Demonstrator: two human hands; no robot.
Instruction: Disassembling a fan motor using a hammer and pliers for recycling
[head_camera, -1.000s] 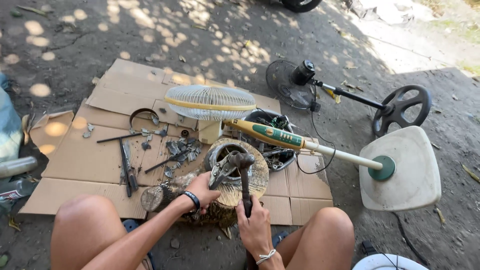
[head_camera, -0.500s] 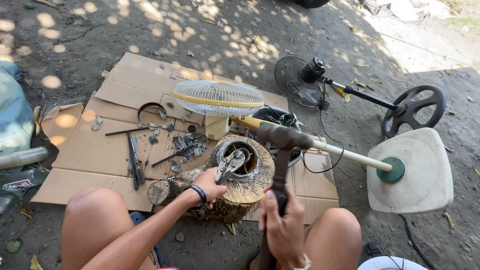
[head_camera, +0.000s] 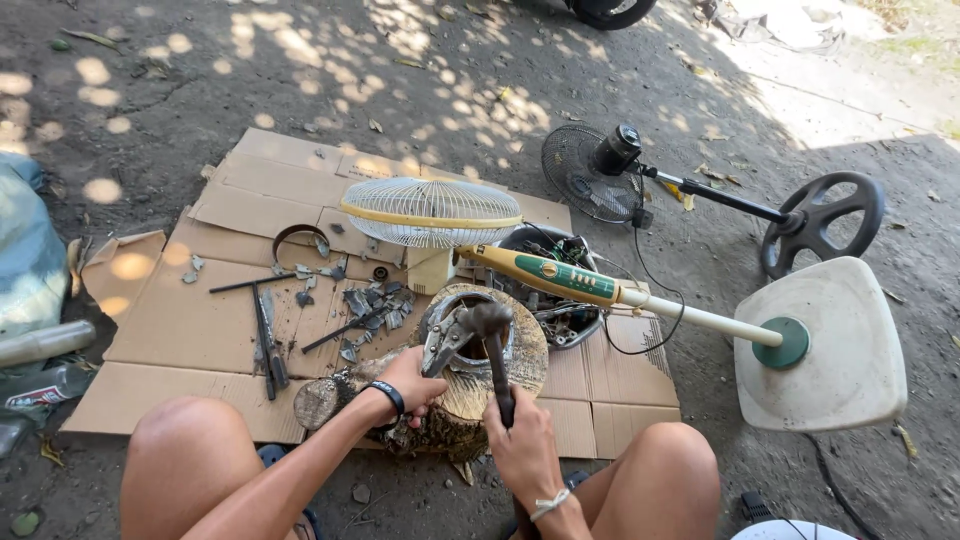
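My right hand (head_camera: 524, 450) grips the handle of a dark hammer (head_camera: 492, 330), whose head rests down on a round metal motor part (head_camera: 468, 335) on top of a wooden stump (head_camera: 470, 400). My left hand (head_camera: 410, 382), with a black band on the wrist, holds pliers (head_camera: 440, 345) clamped against the same metal part. Both of my bare knees frame the stump at the bottom of the view.
Flattened cardboard (head_camera: 190, 320) lies under the work, strewn with hand tools (head_camera: 268, 340) and metal scraps. A white-and-yellow stand fan (head_camera: 440, 215) lies across it, its pole running to a white base (head_camera: 830, 350). A black fan (head_camera: 590, 170) lies on the dirt behind.
The hammer, raised half a second ago, has swung down onto the metal part on the stump. My left hand kept the pliers in place.
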